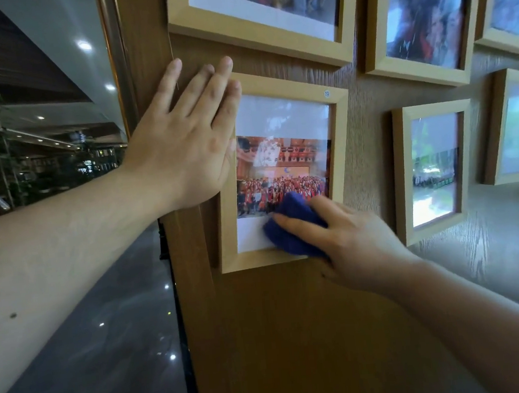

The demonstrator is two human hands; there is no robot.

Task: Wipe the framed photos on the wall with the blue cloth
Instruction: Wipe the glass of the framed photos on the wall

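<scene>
Six framed photos (284, 168), one blue cloth (292, 224), two hands (180, 147).

The cloth (289, 225) is deep blue. The frame (340, 144) it lies against is pale, light-tan wood, as are the other frames (424, 76) around it. The photo (281, 175) inside shows a crowd in red and orange tones, bordered by white mat above and below. The wall (297, 335) is warm brown with a woodgrain pattern. The floor (108, 353) is glossy dark grey.
</scene>
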